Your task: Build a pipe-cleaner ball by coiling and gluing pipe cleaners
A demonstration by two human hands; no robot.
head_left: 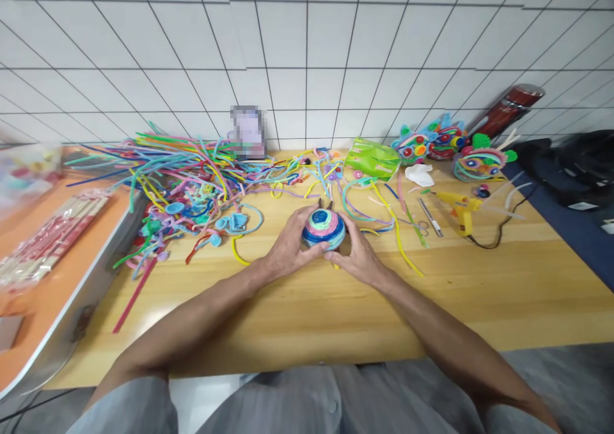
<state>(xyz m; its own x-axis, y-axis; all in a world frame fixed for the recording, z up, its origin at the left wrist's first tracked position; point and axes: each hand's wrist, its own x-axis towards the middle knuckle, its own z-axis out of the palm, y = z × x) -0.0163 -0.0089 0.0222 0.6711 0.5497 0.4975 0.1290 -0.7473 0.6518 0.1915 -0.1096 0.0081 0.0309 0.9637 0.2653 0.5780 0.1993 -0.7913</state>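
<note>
A small dome of coiled pipe cleaners [323, 227], striped blue, pink and green, sits between both my hands at the middle of the wooden table [480, 293]. My left hand [288, 245] cups its left side with fingers curled round it. My right hand [357, 255] grips its right side, thumb against the lower rim. Two dark stems stick up just behind the dome.
A big heap of loose coloured pipe cleaners [192, 172] covers the table's left back. A yellow glue gun [459, 209] with its cord, a cutter [430, 217], a green bag [371, 158] and finished coiled pieces [474, 159] lie right. An orange side table [57, 261] stands left.
</note>
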